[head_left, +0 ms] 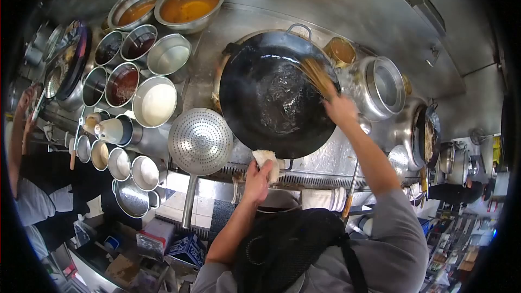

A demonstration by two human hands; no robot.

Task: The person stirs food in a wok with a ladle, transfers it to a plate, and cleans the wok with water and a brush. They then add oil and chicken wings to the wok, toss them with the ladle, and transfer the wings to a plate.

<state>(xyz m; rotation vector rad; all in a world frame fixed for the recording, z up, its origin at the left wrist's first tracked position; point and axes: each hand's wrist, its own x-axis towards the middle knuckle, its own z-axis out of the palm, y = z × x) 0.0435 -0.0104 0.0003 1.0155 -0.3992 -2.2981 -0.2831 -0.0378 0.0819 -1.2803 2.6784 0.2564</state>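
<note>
A large black wok (244, 103) sits on the range, with dark, shiny liquid at its bottom. My right hand (340, 109) is closed around a bamboo wok brush (316, 76), whose bristles reach over the wok's right inner side. At the near rim, my left hand (256, 182) is closed on a folded pale cloth (267, 161). That cloth lies against the wok's front edge, where a small loop handle shows just below the rim. A perforated strainer (201, 140) with a long handle rests left of the wok.
Metal pots of sauces and powders, including a white one (156, 102), stand at the left. Behind them are two bowls of orange liquid (190, 6). Stacked metal pots (386, 88) stand at the right. Another person (32, 184) works at the far left.
</note>
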